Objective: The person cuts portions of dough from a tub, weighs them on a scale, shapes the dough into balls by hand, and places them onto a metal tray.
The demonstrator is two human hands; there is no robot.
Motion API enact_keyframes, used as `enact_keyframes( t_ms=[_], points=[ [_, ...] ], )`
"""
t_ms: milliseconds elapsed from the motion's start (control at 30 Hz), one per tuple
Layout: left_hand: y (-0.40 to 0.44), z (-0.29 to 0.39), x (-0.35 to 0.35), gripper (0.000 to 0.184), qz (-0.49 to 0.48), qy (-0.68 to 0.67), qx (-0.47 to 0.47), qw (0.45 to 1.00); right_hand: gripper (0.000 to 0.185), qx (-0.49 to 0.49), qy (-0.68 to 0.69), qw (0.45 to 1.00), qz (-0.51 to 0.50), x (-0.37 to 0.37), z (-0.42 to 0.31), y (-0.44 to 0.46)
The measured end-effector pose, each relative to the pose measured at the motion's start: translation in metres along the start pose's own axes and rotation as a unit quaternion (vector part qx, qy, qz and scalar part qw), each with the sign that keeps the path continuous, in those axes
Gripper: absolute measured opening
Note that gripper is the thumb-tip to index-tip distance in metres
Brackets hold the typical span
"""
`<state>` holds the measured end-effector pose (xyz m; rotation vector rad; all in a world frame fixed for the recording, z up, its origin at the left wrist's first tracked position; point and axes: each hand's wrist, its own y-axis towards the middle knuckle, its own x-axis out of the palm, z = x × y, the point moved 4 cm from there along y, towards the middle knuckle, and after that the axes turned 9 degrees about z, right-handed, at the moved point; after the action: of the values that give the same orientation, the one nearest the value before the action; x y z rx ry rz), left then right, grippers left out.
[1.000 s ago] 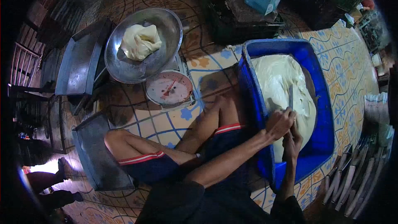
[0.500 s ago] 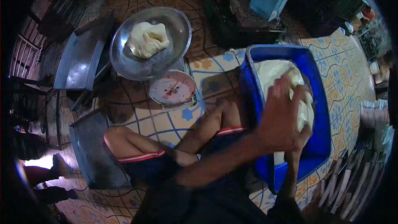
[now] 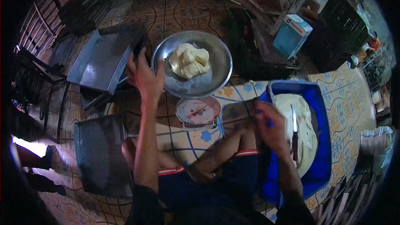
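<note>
My left hand (image 3: 146, 77) is raised with its fingers spread, just left of the rim of a round metal bowl (image 3: 223, 79). A lump of pale dough (image 3: 189, 61) lies in that bowl, which stands on a dial scale (image 3: 198, 110). Over the left wall of a blue plastic bin (image 3: 324, 150) is my right hand (image 3: 273, 129), a little blurred, fingers loosely bent and apart with nothing seen in them. A large mass of dough (image 3: 306, 146) fills much of the bin. On top of it rests a knife (image 3: 295, 139) with a dark handle.
Left of my legs lies a dark metal tray (image 3: 100, 154); another metal tray (image 3: 98, 60) sits raised behind it. A blue box (image 3: 293, 36) stands on a crate at the back right. Metal bars (image 3: 341, 200) lie at lower right. Another person's legs (image 3: 37, 158) show at left.
Both hands have left the dough in the bin. My left hand has swung across to the bowl, and my right hand is at the bin's left side. The knife now shows. The view has shifted.
</note>
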<state>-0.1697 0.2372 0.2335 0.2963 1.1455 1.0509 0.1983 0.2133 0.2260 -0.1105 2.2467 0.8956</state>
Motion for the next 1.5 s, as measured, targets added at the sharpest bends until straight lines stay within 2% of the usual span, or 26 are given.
enact_keyframes(
  t_ms=[67,200,267,300,367,400,500,533,600,633,667,700,733,833,867,933,967,1033,1067,1133,1200,1267,1333,1400,1433,1500],
  points=[
    [-0.013,-0.045,0.043,0.059,0.004,-0.293,-0.186,0.938,0.029,-0.073,0.107,0.988,-0.085,0.055,-0.065,0.055],
    [-0.035,-0.026,0.051,0.044,-0.126,-0.398,-0.417,0.807,0.033,-0.185,0.038,0.978,-0.088,0.173,-0.092,0.145],
    [-0.035,-0.027,0.056,0.035,-0.021,-0.358,-0.303,0.883,0.042,-0.377,-0.272,0.879,-0.101,0.23,-0.084,0.162],
    [-0.038,-0.027,0.066,0.035,-0.011,-0.358,-0.304,0.883,0.042,-0.386,-0.27,0.877,-0.098,0.238,-0.09,0.167],
    [-0.043,-0.027,0.067,0.025,0.109,-0.209,-0.258,0.937,0.038,-0.145,-0.125,0.962,-0.196,0.246,-0.085,0.176],
    [-0.044,-0.025,0.062,0.025,0.118,-0.21,-0.268,0.933,0.038,-0.157,-0.129,0.958,-0.2,0.244,-0.089,0.173],
    [-0.037,-0.005,0.041,0.028,0.083,-0.319,-0.31,0.892,0.023,0.11,0.148,0.982,-0.034,0.208,-0.065,0.179],
    [-0.037,-0.01,0.045,0.028,0.097,-0.325,-0.317,0.886,0.023,0.094,0.143,0.984,-0.039,0.189,-0.057,0.189],
    [-0.043,-0.02,0.068,0.027,0.047,-0.361,-0.293,0.884,0.022,0.355,0.573,0.738,0.037,0.161,-0.036,0.199],
    [-0.037,-0.009,0.055,0.026,-0.009,-0.193,-0.349,0.917,0.021,0.374,0.526,0.76,0.083,0.11,-0.078,0.203],
    [-0.042,-0.021,0.072,0.026,-0.004,-0.198,-0.352,0.915,0.022,0.185,0.505,0.843,0.012,0.092,-0.065,0.213],
    [-0.059,-0.045,0.11,0.03,-0.057,-0.255,-0.356,0.897,0.02,0.257,0.582,0.77,0.037,0.069,-0.088,0.207],
    [-0.076,-0.055,0.134,0.035,-0.111,-0.313,-0.355,0.874,0.013,0.244,0.582,0.775,0.028,0.049,-0.101,0.201],
    [-0.107,0.001,-0.072,0.067,-0.035,-0.644,-0.408,0.647,0.005,0.192,0.572,0.793,0.079,0.009,-0.127,0.149],
    [-0.137,0.006,-0.092,0.067,-0.073,-0.739,-0.357,0.567,0.006,0.181,0.554,0.807,0.098,0.006,-0.133,0.12],
    [-0.205,0.021,-0.103,0.063,-0.086,-0.771,-0.499,0.385,0.013,0.214,0.523,0.825,0.006,0.029,-0.123,0.052],
    [-0.241,0.014,-0.092,0.063,-0.1,-0.752,-0.525,0.386,0.017,0.212,0.499,0.837,-0.073,0.045,-0.13,0.021],
    [-0.314,0.004,-0.065,0.066,-0.172,-0.813,-0.539,0.135,0.021,0.238,0.48,0.831,-0.15,0.06,-0.129,-0.035],
    [-0.311,0.003,-0.074,0.066,-0.18,-0.803,-0.551,0.137,0.025,0.293,0.518,0.794,-0.125,0.068,-0.108,-0.053],
    [-0.292,0.008,-0.104,0.067,-0.173,-0.678,-0.594,0.396,0.033,0.459,0.54,0.684,-0.17,0.078,-0.05,-0.089],
    [-0.29,0.02,-0.103,0.063,-0.195,-0.662,-0.55,0.47,0.041,0.379,0.326,0.824,-0.267,0.101,-0.047,-0.138],
    [-0.304,0.02,-0.094,0.064,-0.33,-0.401,-0.441,0.732,0.042,0.461,0.411,0.784,-0.061,0.118,-0.054,-0.164],
    [-0.29,0.01,-0.078,0.07,-0.381,-0.45,-0.446,0.673,0.032,0.511,0.325,0.793,0.06,0.098,-0.058,-0.129],
    [-0.254,0.014,-0.079,0.072,-0.245,-0.594,-0.384,0.663,0.03,0.484,0.376,0.779,0.135,0.088,-0.073,-0.109],
    [-0.275,0.006,-0.066,0.076,-0.271,-0.653,-0.479,0.52,0.031,0.39,0.37,0.843,0.023,0.089,-0.091,-0.103],
    [-0.304,-0.006,-0.061,0.078,-0.235,-0.666,-0.52,0.48,0.033,0.299,0.354,0.872,-0.16,0.104,-0.098,-0.119]
  ],
)
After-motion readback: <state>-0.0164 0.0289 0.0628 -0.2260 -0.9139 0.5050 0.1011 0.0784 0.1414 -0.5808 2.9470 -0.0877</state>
